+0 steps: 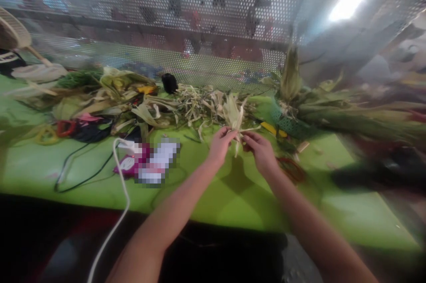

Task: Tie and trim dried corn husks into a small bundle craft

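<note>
A pale bundle of dried corn husks (234, 112) stands fanned upward between my two hands, over the green tabletop. My left hand (221, 143) is closed round its lower end, thumb and fingers pinched together. From the other side my right hand (260, 147) pinches the husk at the base, where a thin strip sticks out to the right. A short tail of husk hangs below the fingers. Motion blur hides exactly how the strips lie between the fingertips.
Behind lie heaped husk scraps (196, 105). A green basket (289, 121) with husks stands right, a yellow-handled tool (273, 129) beside it. Left are red-handled scissors (65, 128), a purple power bank (141, 152) with a white cable, and a pixelated phone-shaped object (159, 161). Perforated metal panel (206, 21) stands behind.
</note>
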`<state>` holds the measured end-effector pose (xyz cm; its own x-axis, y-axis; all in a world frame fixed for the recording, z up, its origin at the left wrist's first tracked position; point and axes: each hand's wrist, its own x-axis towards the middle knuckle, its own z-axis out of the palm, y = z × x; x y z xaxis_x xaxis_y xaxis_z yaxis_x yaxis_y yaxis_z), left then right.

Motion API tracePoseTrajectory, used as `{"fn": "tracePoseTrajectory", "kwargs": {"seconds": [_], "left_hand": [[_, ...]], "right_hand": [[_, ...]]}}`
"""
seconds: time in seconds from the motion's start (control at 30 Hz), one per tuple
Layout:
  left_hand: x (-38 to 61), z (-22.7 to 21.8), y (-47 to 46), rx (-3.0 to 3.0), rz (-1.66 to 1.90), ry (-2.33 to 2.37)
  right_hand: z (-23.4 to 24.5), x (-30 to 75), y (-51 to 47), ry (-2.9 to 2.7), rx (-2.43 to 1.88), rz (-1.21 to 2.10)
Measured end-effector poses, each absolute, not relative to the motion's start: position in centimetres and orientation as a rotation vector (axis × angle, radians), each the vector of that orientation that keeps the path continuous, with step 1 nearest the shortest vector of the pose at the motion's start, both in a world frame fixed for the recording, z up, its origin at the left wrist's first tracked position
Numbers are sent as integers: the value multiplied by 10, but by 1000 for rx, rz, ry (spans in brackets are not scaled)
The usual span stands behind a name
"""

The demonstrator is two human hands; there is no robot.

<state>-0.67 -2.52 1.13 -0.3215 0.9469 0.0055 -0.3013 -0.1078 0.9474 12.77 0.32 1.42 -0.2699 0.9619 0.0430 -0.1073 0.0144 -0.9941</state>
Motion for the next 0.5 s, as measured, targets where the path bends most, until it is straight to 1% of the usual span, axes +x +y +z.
{"fn": "tracePoseTrajectory", "kwargs": {"seconds": [0.07, 0.17, 0.27, 0.4, 0.5], "left_hand": [[-8, 10, -24, 829, 1605, 1151], [-10, 8, -24, 849, 1598, 1173], [-12, 9, -24, 948, 1565, 1273], [-12, 10, -25, 1185, 1484, 1396], [-9, 11, -28, 1313, 1434, 1383]], "right_hand": [[12, 128, 5, -1318, -941, 1415], [11, 129, 6, -1361, -957, 1282], [15, 132, 2, -1517, -960, 1038], [23, 137, -3, -1843, -833, 585], [27, 141, -3, -1960, -755, 436]]}}
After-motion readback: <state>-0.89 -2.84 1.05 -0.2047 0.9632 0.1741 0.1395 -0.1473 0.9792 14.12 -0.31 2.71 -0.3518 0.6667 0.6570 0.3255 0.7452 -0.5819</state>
